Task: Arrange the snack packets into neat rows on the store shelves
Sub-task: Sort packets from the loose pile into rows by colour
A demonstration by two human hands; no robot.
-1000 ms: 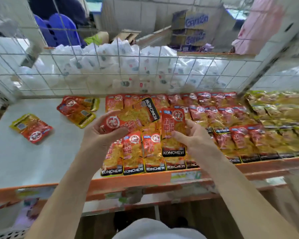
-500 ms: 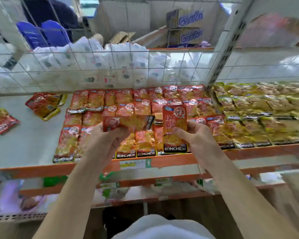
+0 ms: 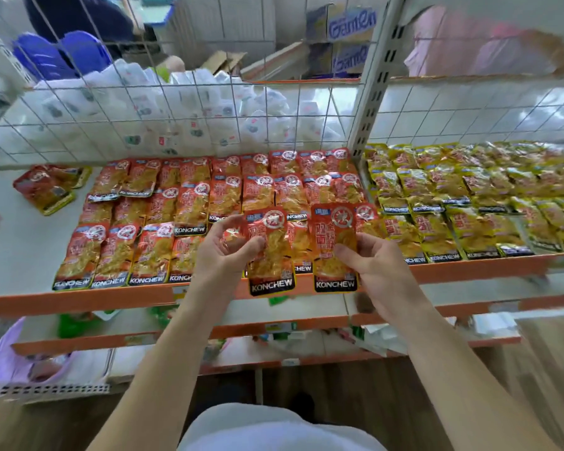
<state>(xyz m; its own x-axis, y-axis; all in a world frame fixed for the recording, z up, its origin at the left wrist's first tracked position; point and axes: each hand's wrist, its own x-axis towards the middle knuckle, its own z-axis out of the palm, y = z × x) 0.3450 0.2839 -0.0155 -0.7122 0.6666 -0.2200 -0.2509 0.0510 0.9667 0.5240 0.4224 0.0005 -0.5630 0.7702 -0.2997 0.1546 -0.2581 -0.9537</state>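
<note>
Red KONCHEW snack packets [image 3: 189, 206] lie in rows on the white shelf [image 3: 20, 249] with an orange front edge. My left hand [image 3: 222, 252] grips one red packet [image 3: 271, 255] upright, just above the shelf's front edge. Beside it, my right hand [image 3: 372, 265] grips a second red packet [image 3: 334, 252], also upright. Both held packets hang over the front row, side by side. A few loose red packets [image 3: 46, 187] lie apart at the shelf's left.
Yellow packets [image 3: 469, 196] fill the neighbouring shelf bay on the right, past a perforated upright post [image 3: 368, 102]. A wire grid [image 3: 176, 118] backs the shelf, with white bags behind. Lower shelves [image 3: 274, 323] hold mixed goods. Cardboard boxes [image 3: 349, 27] stand far back.
The packet in my left hand has turned from sideways to upright and now hangs next to the right hand's packet. Both hands have dropped slightly toward the shelf's front edge.
</note>
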